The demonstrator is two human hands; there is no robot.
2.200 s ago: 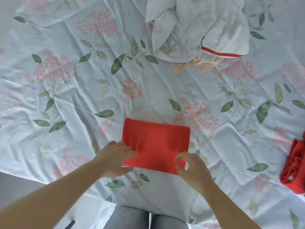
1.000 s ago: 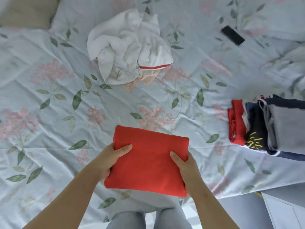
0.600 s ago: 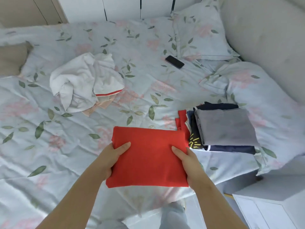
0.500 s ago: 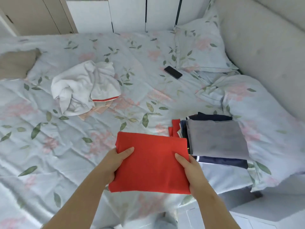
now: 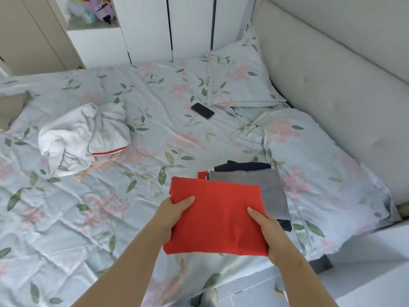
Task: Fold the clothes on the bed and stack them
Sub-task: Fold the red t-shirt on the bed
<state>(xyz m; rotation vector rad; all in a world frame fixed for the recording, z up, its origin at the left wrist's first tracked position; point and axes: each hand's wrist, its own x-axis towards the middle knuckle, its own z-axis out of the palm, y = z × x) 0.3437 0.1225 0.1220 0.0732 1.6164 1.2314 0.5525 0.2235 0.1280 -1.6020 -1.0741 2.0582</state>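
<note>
I hold a folded red garment (image 5: 218, 214) in the air above the bed's near edge. My left hand (image 5: 174, 214) grips its left side, thumb on top. My right hand (image 5: 269, 229) grips its right side the same way. The garment's right part overlaps the stack of folded clothes (image 5: 261, 187), which has a grey piece on top, dark blue and red ones beneath. A crumpled heap of white clothes (image 5: 81, 138) with a red stripe lies at the left of the bed, over a peach piece.
The bed (image 5: 137, 196) has a pale blue floral sheet. A black phone (image 5: 202, 110) lies near the pillows (image 5: 236, 74) at the back right. A padded headboard (image 5: 332, 74) runs along the right. White wardrobe doors (image 5: 168, 27) stand behind.
I lifted the folded red garment off the sheet with both hands and carried it rightward. It now hangs partly over the stack, which has come into view with the headboard.
</note>
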